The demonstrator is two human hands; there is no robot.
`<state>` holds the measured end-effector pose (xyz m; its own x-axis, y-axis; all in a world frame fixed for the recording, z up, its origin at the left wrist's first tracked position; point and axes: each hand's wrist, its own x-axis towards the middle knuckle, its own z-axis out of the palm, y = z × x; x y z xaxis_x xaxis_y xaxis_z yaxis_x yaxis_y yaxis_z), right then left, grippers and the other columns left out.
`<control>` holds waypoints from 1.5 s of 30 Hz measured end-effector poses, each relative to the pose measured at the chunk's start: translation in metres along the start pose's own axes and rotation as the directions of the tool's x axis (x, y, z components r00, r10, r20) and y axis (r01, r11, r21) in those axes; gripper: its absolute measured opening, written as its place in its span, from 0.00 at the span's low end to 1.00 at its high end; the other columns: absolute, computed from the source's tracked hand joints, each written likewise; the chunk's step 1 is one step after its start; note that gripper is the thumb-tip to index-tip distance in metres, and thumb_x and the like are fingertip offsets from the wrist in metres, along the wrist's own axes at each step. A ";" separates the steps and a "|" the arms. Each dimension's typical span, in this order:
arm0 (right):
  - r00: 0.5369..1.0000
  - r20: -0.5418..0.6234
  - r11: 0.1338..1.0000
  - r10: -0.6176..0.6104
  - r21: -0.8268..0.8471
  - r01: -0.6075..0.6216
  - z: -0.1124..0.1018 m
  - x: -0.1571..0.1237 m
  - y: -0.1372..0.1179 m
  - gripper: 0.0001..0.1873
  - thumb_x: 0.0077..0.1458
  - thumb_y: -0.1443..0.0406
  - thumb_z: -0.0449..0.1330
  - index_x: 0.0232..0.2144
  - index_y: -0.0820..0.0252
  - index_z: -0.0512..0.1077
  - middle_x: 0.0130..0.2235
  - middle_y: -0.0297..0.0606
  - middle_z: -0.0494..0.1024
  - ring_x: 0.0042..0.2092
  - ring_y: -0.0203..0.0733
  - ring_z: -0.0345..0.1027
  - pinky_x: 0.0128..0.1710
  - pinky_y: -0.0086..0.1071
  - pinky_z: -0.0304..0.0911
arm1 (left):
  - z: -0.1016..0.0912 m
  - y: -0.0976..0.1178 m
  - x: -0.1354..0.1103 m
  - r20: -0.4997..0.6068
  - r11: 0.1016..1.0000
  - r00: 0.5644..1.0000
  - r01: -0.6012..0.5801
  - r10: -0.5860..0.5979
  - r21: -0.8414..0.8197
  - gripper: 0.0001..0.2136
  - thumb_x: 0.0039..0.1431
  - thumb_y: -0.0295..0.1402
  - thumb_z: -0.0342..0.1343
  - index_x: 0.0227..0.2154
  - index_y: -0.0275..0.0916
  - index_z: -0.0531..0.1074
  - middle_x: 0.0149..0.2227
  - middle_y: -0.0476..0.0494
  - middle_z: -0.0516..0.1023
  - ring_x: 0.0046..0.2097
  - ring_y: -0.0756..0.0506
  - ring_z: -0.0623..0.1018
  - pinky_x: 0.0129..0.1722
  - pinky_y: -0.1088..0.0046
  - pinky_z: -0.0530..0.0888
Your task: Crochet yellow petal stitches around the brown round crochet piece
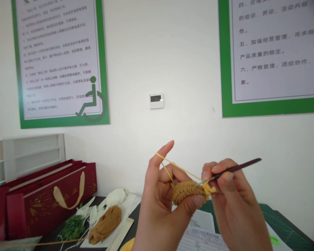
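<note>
My left hand [164,205] pinches a brown crochet piece [187,191] between thumb and fingers. Its raised index finger carries a taut strand of yellow yarn [181,168] that runs down to the work. In my right hand [234,198] is a crochet hook [237,168] with a dark handle, gripped like a pen. The hook's metal tip lies at the upper edge of the brown piece. A small bit of yellow crochet [208,188] sits at the piece's right end, close to my right fingers.
At the left, a brown yarn skein [106,225], green yarn [72,228] and white yarn [115,197] lie by a dark red gift bag [54,202]. Drawers [34,151] stand behind. Printed papers [199,238] and a green cutting mat [285,226] lie below my hands.
</note>
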<state>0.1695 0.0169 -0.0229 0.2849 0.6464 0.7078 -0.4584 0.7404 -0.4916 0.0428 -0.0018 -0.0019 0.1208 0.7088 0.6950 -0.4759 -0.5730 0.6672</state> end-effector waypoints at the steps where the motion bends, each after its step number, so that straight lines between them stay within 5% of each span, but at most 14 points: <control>1: 0.999 -0.001 0.999 -0.036 -0.033 0.036 -0.001 0.000 -0.001 0.09 0.64 0.55 0.61 0.35 0.51 0.75 0.31 0.32 0.74 0.30 0.34 0.61 0.29 0.25 0.62 | 0.001 0.002 -0.001 -0.018 1.000 1.000 -0.005 0.005 0.012 0.41 0.53 0.18 0.69 0.64 0.59 0.61 0.33 0.54 0.76 0.34 0.51 0.76 0.34 0.77 0.75; 6: 0.992 0.026 0.981 -0.121 -0.149 0.124 -0.004 -0.004 -0.005 0.08 0.66 0.56 0.60 0.36 0.51 0.75 0.33 0.34 0.76 0.31 0.35 0.64 0.28 0.27 0.61 | 0.004 0.006 -0.004 0.007 1.000 1.000 -0.006 0.006 -0.002 0.44 0.55 0.18 0.66 0.66 0.62 0.55 0.42 0.50 0.82 0.34 0.51 0.78 0.33 0.77 0.76; 16: 0.979 -0.064 0.960 -0.195 -0.219 0.177 0.000 -0.011 -0.007 0.08 0.63 0.56 0.63 0.36 0.52 0.75 0.34 0.36 0.78 0.35 0.38 0.69 0.26 0.29 0.58 | 0.004 0.010 -0.001 -0.065 0.999 0.998 0.017 -0.020 -0.050 0.40 0.51 0.18 0.69 0.63 0.57 0.64 0.32 0.53 0.78 0.32 0.50 0.77 0.32 0.76 0.79; 45: 0.951 0.027 0.926 -0.308 -0.219 0.306 0.003 -0.012 -0.011 0.05 0.66 0.58 0.60 0.39 0.50 0.74 0.33 0.37 0.82 0.34 0.39 0.71 0.27 0.31 0.57 | 0.000 0.010 -0.001 -0.054 0.991 0.998 0.005 -0.013 -0.137 0.42 0.48 0.16 0.71 0.62 0.56 0.66 0.30 0.54 0.80 0.32 0.50 0.78 0.32 0.74 0.82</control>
<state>0.1679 0.0005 -0.0248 0.3897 0.3817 0.8381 -0.1534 0.9242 -0.3496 0.0383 -0.0079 0.0042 0.0793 0.7375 0.6707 -0.5898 -0.5077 0.6280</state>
